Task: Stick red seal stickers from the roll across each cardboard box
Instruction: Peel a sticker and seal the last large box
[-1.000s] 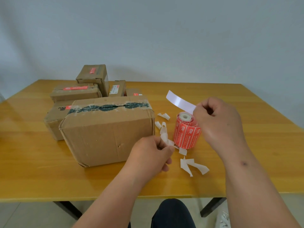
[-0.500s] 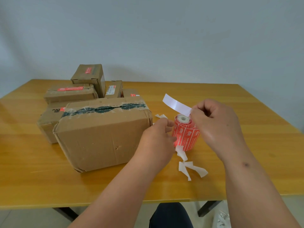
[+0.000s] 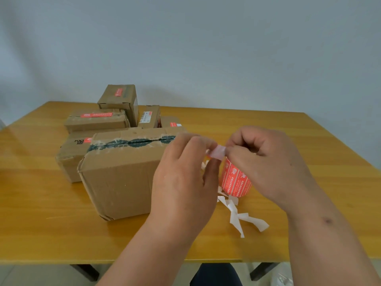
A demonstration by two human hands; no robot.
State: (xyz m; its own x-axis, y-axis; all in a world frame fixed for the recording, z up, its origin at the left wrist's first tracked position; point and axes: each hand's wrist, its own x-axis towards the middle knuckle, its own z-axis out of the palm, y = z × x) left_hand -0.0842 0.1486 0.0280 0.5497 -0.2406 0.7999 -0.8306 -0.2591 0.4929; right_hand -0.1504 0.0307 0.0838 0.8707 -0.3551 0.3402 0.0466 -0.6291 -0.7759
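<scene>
Both bare arms reach forward, and the left hand [image 3: 183,172] and right hand [image 3: 266,162] meet fingertip to fingertip, each with fingers curled in a small pinching grip

head cam | faces forward-down | close over table [image 3: 309,141]

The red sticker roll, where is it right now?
In the head view the red sticker roll stands on the table, right of the big cardboard box, partly hidden behind both hands.
</scene>
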